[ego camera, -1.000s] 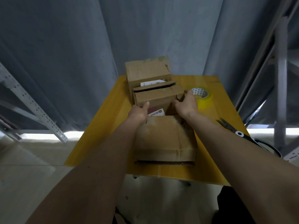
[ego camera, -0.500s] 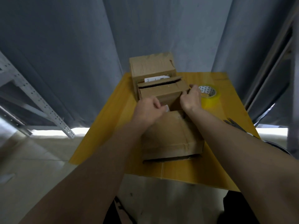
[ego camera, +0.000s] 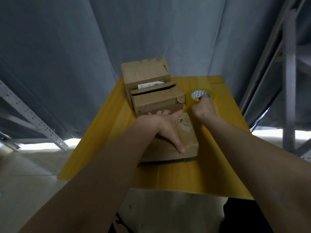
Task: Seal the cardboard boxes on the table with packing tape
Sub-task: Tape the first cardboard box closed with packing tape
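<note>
The right hand [ego camera: 204,109] has its grip closed on the yellow tape roll [ego camera: 200,97], fingers curled over its near rim. The left hand [ego camera: 165,125] lies flat with fingers straight, pressing the top of the nearest box [ego camera: 183,140]. The roll stands on the yellow surface [ego camera: 218,148] at 2 o'clock from this box. Two more boxes — a middle box [ego camera: 156,100] and a far box [ego camera: 144,71] — stand at 12 o'clock, one behind the other.
</note>
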Motion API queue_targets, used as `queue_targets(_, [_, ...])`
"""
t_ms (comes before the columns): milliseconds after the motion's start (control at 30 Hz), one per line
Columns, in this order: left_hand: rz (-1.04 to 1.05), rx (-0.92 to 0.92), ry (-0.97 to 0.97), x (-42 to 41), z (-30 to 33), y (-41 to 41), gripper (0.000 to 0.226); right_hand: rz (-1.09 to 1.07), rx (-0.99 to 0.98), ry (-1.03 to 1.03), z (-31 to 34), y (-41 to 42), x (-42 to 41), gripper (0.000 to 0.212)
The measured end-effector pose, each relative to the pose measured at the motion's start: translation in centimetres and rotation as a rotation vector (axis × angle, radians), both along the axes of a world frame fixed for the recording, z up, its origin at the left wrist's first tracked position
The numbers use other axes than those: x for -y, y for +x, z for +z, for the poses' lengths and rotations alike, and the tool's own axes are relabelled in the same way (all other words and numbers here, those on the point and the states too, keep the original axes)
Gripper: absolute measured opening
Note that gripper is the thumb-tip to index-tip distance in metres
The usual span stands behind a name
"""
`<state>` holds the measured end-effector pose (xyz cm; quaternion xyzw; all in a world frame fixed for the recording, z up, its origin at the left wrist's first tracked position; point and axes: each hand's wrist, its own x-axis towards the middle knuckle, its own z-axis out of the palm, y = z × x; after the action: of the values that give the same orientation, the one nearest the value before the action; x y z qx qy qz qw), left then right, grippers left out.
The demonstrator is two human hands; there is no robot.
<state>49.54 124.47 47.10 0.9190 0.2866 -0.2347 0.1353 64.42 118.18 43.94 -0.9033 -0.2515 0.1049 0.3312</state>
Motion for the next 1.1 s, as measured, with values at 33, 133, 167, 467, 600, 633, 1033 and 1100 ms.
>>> queue_targets(33, [0.004,-0.005,0.014,-0.2,0.1,0.2,0.154,0.012,0.033,-0.037,-0.1,0.2,0.0,0.046])
queue_targets(133, [0.014,-0.028,0.037,-0.9,0.5,0.9,0.152,0.052,0.105,-0.115,-0.1,0.9,-0.1,0.051])
queue_targets(167, [0.02,-0.035,0.032,-1.0,0.7,1.1,0.151,0.066,0.11,-0.133,-0.1,1.0,-0.1,0.048])
queue_targets(467, [0.044,-0.012,0.038,-1.2,0.7,1.1,0.149,0.161,0.25,-0.344,-0.4,1.6,0.1,0.038])
queue_targets(600, [0.01,-0.019,0.108,-0.3,0.3,0.6,0.157,0.19,0.25,-0.356,-1.0,1.2,0.5,0.028])
queue_targets(633, [0.0,-0.015,0.126,-0.1,0.2,0.4,0.158,0.179,0.205,-0.318,-1.2,1.3,0.6,0.028])
queue_targets(1033, [-0.056,-0.02,0.272,2.7,-0.6,-0.6,0.151,-0.047,-0.319,0.449,1.7,0.3,2.0,0.035])
queue_targets(1100, [-0.064,0.063,0.315,2.9,-0.6,-1.1,0.143,-0.068,-0.376,0.524,2.0,-0.2,2.3,0.031])
